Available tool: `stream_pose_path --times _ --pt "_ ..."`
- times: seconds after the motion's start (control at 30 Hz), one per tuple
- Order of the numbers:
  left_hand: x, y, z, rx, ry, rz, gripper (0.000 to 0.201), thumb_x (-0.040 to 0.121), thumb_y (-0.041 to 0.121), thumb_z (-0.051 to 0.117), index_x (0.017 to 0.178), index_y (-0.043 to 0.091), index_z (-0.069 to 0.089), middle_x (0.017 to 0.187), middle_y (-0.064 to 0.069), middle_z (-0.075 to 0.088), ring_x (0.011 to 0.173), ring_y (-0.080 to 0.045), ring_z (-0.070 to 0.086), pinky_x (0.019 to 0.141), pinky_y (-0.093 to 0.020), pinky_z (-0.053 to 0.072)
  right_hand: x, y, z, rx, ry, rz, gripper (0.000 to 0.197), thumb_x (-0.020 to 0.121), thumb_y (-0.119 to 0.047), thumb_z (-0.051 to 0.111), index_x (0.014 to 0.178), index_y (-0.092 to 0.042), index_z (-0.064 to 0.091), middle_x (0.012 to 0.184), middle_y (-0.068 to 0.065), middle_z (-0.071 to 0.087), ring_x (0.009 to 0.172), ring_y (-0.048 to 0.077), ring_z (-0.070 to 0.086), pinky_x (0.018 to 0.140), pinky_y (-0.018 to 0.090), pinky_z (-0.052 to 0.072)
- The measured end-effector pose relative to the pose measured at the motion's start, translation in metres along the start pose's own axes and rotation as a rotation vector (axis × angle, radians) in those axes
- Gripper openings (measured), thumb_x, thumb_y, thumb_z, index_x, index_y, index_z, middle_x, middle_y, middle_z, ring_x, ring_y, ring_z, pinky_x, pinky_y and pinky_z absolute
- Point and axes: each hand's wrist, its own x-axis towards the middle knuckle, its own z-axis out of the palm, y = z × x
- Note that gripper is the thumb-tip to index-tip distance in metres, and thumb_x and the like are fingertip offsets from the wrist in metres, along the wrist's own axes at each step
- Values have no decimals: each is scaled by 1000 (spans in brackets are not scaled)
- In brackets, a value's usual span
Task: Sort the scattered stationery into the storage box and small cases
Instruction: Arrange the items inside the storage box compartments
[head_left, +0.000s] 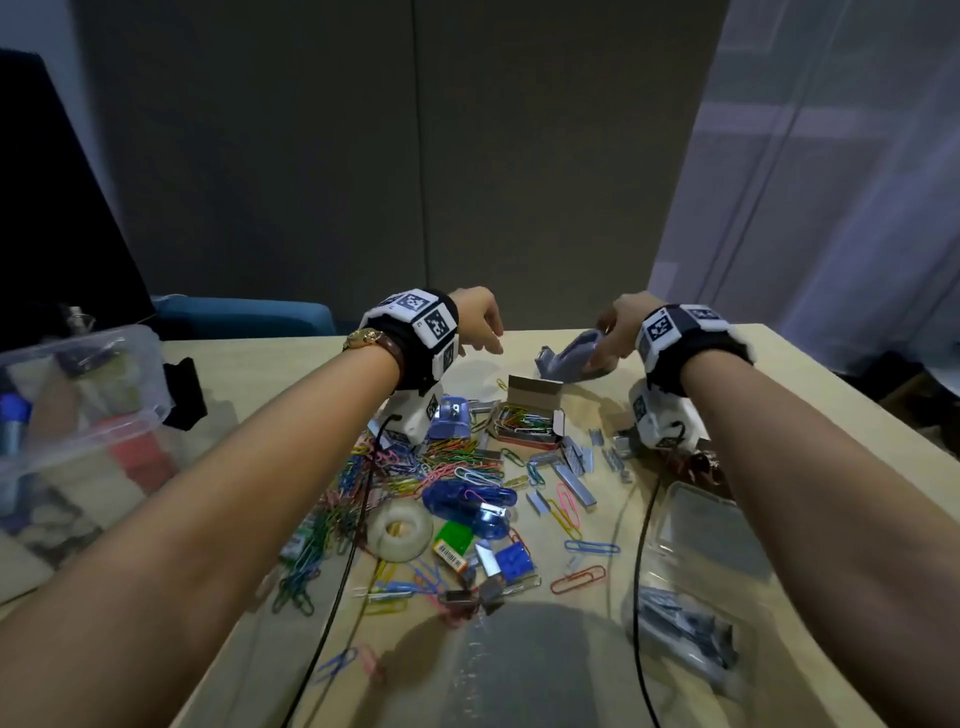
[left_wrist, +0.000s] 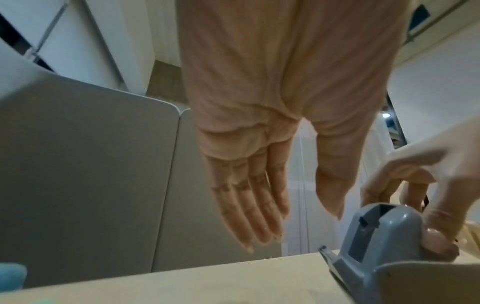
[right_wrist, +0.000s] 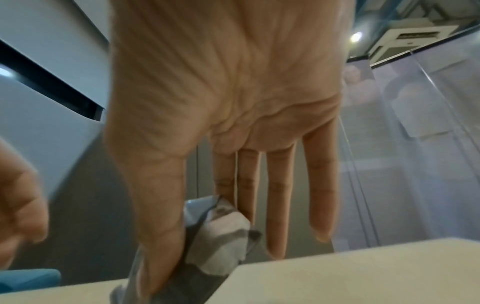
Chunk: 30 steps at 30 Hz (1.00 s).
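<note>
A grey tape dispenser (head_left: 569, 356) stands at the far middle of the table. My right hand (head_left: 608, 338) grips its rear end between thumb and fingers; the right wrist view shows the thumb pressed along the tape dispenser (right_wrist: 221, 236) with the other fingers straight. My left hand (head_left: 488, 338) hovers just left of it, fingers relaxed and holding nothing. In the left wrist view the left hand (left_wrist: 259, 195) hangs over the table edge beside the tape dispenser (left_wrist: 376, 236). Coloured paper clips (head_left: 363, 483) and staple strips (head_left: 576, 483) are scattered below my wrists.
A clear storage box (head_left: 130, 410) with items sits at the left. An open cardboard clip box (head_left: 530, 421), a blue stapler (head_left: 467, 501), a tape roll (head_left: 400, 530) and a blue sharpener (head_left: 451, 415) lie mid-table. A small clear case (head_left: 701, 525) lies at the right.
</note>
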Motion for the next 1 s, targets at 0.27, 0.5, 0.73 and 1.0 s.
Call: stream_pose_path --times 0.27,0.5,0.73,1.0 --pt "-53 -13 2 -283 86 -49 58 81 17 77 128 -7 53 116 -20 64 102 -26 64 86 -39 57 -42 -34 -45 281 210 -54 55 70 -52 80 90 -3 67 89 12 70 80 27 68 71 39 59" --pt "-107 -9 -5 -321 617 -59 86 73 38 83 138 9 35 119 -11 59 109 -25 58 94 -41 50 -58 -107 -67 1025 88 -69 36 76 -42 75 85 -10 58 80 9 64 70 20 66 57 24 57" --pt "-186 -41 2 -98 976 -121 70 81 28 75 131 5 32 128 -15 49 120 -32 42 95 -44 42 -75 -207 -63 1049 -5 -309 53 71 -49 76 100 -5 66 76 6 67 56 14 67 50 19 52" --pt "-260 -100 -13 -88 1343 -283 25 84 12 60 94 14 37 93 -4 47 93 -27 45 73 -34 35 -99 -288 -25 940 25 -558 59 68 -57 77 92 -4 69 88 10 72 66 16 72 53 23 57"
